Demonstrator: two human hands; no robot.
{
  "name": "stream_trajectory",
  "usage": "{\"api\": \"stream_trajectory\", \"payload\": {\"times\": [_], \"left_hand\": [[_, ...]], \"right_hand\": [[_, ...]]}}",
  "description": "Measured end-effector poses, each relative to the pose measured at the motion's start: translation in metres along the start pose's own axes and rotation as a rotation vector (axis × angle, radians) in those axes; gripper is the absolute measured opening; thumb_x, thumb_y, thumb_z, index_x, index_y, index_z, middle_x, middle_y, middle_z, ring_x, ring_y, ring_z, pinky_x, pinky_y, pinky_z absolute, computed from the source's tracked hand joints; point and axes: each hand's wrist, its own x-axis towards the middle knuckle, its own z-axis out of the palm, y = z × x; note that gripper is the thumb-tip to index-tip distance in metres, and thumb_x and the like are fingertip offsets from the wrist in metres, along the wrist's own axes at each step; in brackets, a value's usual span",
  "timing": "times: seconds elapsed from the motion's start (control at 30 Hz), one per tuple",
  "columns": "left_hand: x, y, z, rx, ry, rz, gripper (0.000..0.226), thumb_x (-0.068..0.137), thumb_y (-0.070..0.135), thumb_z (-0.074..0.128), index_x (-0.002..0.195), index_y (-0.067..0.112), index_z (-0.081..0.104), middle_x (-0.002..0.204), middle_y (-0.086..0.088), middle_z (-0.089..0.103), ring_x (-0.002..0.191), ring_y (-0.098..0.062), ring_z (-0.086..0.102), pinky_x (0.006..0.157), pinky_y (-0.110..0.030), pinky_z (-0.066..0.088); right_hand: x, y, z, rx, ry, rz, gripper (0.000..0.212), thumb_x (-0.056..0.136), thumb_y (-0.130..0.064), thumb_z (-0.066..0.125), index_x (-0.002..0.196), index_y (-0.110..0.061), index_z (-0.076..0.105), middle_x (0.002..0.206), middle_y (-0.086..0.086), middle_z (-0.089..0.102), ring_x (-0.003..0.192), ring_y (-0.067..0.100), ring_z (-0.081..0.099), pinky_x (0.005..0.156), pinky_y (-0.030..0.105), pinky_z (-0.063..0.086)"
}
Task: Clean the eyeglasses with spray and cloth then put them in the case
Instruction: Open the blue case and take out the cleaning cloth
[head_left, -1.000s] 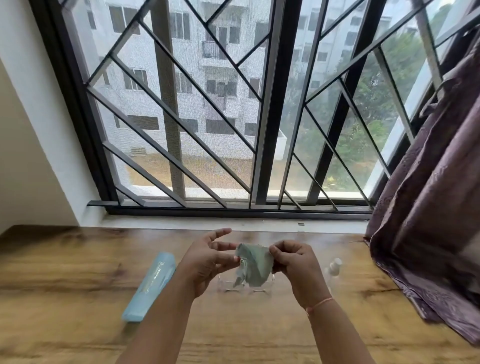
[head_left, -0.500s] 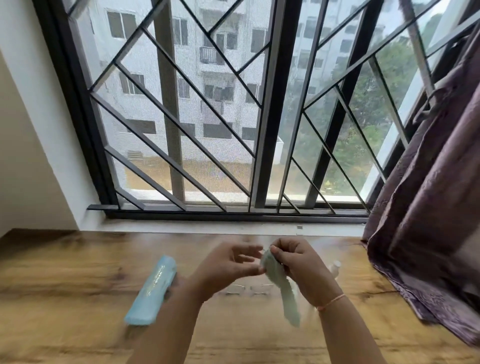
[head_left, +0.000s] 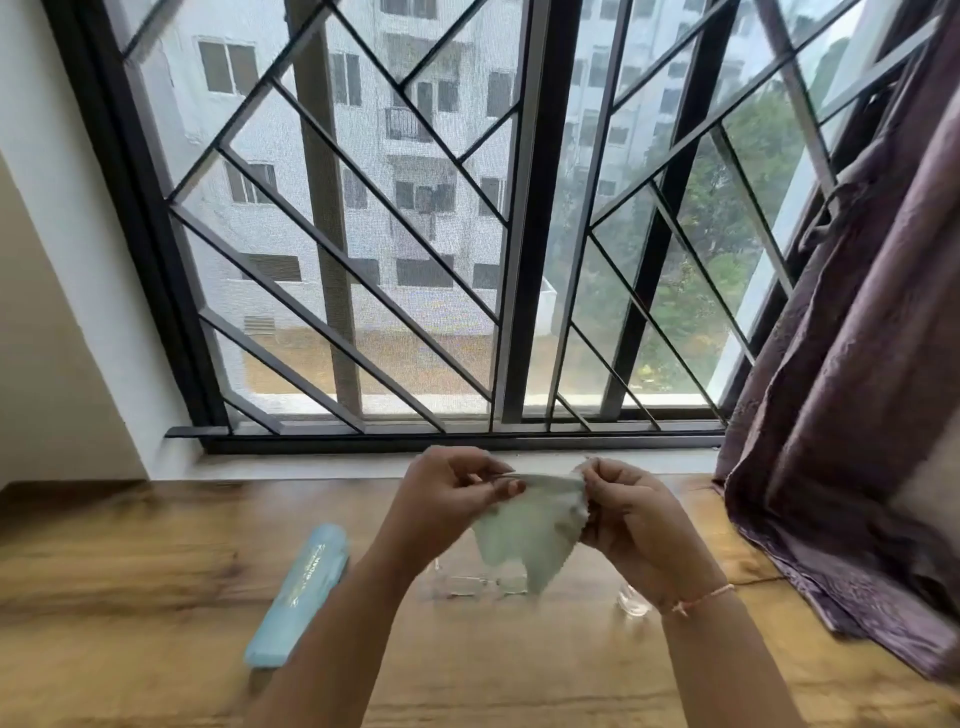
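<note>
A pale green cleaning cloth (head_left: 530, 525) hangs spread between my two hands above the wooden table (head_left: 130, 597). My left hand (head_left: 447, 499) pinches its top left corner, and my right hand (head_left: 628, 514) pinches the top right corner. Clear-framed eyeglasses (head_left: 470, 582) lie on the table beneath the cloth, partly hidden by it. A light blue glasses case (head_left: 301, 587) lies shut to the left of my left forearm. A small clear spray bottle (head_left: 631, 603) shows just behind my right wrist, mostly hidden.
A purple curtain (head_left: 857, 389) hangs at the right and drapes onto the table's right edge. A barred window (head_left: 415, 234) and its sill run along the table's far side. A white wall stands at the left.
The cloth was bunched and dangling from my right hand half a second ago. Now both hands have risen a little and pulled it out flat between them.
</note>
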Motion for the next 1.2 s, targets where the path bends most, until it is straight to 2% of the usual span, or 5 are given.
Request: {"api": "stream_trajectory", "payload": {"times": [0.23,0.57,0.87,1.03,1.2], "left_hand": [[0.017,0.068,0.015,-0.136,0.004,0.137,0.005,0.066,0.026,0.076,0.066,0.021,0.075,0.060,0.001,0.064,0.058,-0.009,0.053,0.056,-0.026,0.043],[0.037,0.018,0.022,0.120,0.134,-0.140,0.007,0.074,0.024,0.075,0.073,0.017,0.075,0.062,0.005,0.066,0.065,-0.010,0.060,0.065,-0.029,0.047],[0.031,-0.007,0.010,-0.190,0.104,-0.388,0.019,0.083,0.026,0.066,0.084,0.008,0.071,0.077,-0.006,0.069,0.061,-0.013,0.060,0.057,-0.020,0.051],[0.017,-0.070,-0.010,0.372,0.374,-0.181,0.018,0.077,0.006,0.069,0.091,0.015,0.075,0.083,-0.001,0.072,0.072,-0.015,0.066,0.070,-0.026,0.052],[-0.021,-0.156,-0.021,0.870,0.147,0.092,0.055,0.055,-0.007,0.077,0.105,0.015,0.070,0.103,0.002,0.071,0.079,-0.023,0.070,0.060,-0.031,0.057]], "right_hand": [[-0.004,0.001,-0.004,0.130,-0.042,-0.066,0.032,0.040,-0.006,0.083,0.070,-0.011,0.075,0.054,-0.001,0.067,0.049,0.011,0.064,0.047,0.022,0.052],[-0.010,0.044,-0.001,0.336,-0.307,0.021,0.050,0.053,-0.005,0.084,0.100,0.000,0.069,0.094,0.022,0.070,0.082,0.033,0.068,0.071,0.043,0.057],[0.004,0.068,-0.025,0.464,-0.139,-0.105,0.045,0.099,-0.004,0.004,0.142,0.003,0.015,0.146,0.027,0.028,0.138,0.036,0.022,0.115,0.043,0.010],[0.010,0.067,-0.045,0.527,-0.089,-0.029,0.043,0.102,-0.010,0.009,0.141,0.003,0.021,0.146,0.026,0.029,0.138,0.037,0.020,0.116,0.045,0.013],[0.015,0.067,-0.050,0.576,-0.195,-0.059,0.041,0.102,-0.012,0.011,0.140,0.002,0.009,0.147,0.025,0.027,0.139,0.036,0.020,0.113,0.043,0.018]]}}
